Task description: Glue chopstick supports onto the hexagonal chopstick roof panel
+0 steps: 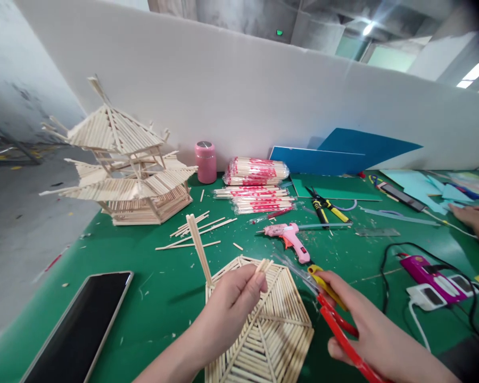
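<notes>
My left hand [237, 298] is closed around a few short wooden stick pieces [266, 264], whose ends poke out above the thumb. It is over an octagon-like panel [259, 340] made of wooden sticks. A bundle of sticks [199, 250] stands upright at the panel's back left corner. My right hand [363, 314] grips shears [335, 314] with red and yellow handles. Their silver blades are blurred and point toward the panel's right side. Just beyond them lies a pink glue gun [289, 239].
A stick-built pagoda [131, 170] stands back left. A phone [80, 330], loose sticks [199, 234], wrapped chopsticks [259, 170], a pink flask [205, 162] and yellow-black pliers [327, 207] lie around. A purple power strip [431, 276] with cables is right. Another person's hand [471, 215] appears at far right.
</notes>
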Action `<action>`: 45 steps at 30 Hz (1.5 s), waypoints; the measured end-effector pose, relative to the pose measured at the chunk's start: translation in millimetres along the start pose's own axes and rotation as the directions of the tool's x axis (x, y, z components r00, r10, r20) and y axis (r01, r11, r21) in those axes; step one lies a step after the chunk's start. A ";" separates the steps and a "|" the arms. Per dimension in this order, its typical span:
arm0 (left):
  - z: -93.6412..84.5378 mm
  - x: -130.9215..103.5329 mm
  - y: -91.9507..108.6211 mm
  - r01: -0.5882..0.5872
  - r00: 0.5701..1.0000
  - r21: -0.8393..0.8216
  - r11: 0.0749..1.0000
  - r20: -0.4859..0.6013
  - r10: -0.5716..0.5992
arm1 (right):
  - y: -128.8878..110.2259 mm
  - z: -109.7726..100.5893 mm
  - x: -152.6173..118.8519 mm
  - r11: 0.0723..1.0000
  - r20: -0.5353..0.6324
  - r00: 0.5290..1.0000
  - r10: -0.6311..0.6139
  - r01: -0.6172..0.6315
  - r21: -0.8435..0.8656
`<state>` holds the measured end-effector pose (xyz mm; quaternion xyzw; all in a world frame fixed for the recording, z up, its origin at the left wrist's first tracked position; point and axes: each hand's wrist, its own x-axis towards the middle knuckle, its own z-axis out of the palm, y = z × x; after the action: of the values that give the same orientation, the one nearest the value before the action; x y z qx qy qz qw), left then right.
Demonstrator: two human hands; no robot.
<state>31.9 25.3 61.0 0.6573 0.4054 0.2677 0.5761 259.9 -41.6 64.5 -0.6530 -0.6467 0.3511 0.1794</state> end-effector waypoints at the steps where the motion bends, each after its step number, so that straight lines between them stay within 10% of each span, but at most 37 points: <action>1: 0.1 -0.4 0.2 -0.013 1.000 0.023 1.000 0.000 0.013 | 0.3 1.3 -0.5 1.000 0.007 1.000 -0.011 0.012 -0.016; 24: 1.3 -3.1 -7.5 -0.331 0.923 0.359 0.873 -0.070 0.379 | -8.4 17.4 -4.7 0.988 0.088 0.996 -0.030 0.043 -0.147; 45: 0.8 -0.6 -7.6 -0.363 0.903 0.397 0.843 -0.071 0.423 | -12.1 17.2 -0.8 0.985 0.071 0.994 -0.078 0.088 -0.152</action>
<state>30.5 24.4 53.5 0.8012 0.3489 0.3483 0.3393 239.4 -45.0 61.2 -0.6258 -0.7040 0.3132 0.1215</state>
